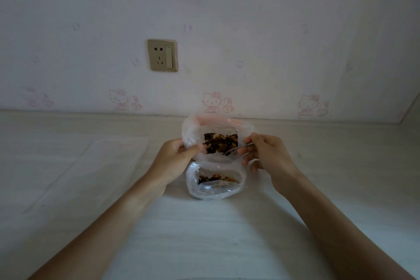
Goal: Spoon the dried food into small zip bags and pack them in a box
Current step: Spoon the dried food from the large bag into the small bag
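While the left hand (179,154) is pinching the big bag (193,136) open on the tabletop (204,234), the right hand (263,154) is gripping a spoon (236,149) in the dried food (220,143); next, probably, carrying a level scoop into the small bag (213,185) just in front.

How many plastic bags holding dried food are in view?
2. The far bag is held open by the left hand; the near bag sits on the table just in front. No others are visible.
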Motion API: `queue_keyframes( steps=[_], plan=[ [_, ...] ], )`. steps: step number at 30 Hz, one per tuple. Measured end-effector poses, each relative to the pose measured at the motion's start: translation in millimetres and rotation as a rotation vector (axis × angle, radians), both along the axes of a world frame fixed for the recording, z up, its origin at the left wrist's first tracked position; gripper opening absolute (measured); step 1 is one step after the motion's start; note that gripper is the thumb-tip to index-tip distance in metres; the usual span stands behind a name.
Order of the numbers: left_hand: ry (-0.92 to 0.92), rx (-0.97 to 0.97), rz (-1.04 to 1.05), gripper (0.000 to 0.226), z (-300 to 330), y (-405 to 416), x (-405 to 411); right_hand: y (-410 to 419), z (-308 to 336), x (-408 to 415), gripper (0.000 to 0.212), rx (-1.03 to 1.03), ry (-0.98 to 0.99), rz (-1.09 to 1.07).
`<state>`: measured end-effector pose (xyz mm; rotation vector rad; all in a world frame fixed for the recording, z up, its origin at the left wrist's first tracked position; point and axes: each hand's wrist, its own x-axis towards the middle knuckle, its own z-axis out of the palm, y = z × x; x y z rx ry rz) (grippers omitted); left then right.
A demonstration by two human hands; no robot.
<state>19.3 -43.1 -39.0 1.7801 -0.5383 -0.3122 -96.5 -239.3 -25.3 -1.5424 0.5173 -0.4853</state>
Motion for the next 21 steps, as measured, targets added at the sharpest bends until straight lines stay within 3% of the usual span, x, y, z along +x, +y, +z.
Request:
queue_keyframes(
  steps=[14,18,21],
  plan=[
    [-0.073,0.031,0.024,0.039,7.0,5.8,-0.4,-4.8,1.8,-2.1,0.033,0.133,-0.078,-0.039],
    [-0.249,0.314,0.051,0.068,12.6,15.6,4.8,-8.7,7.4,-3.6,0.032,0.127,-0.159,-0.058],
    [-0.295,0.422,-0.001,0.071,17.1,25.5,3.7,-10.0,13.7,-6.8,0.034,0.129,-0.224,-0.067]
  ],
)
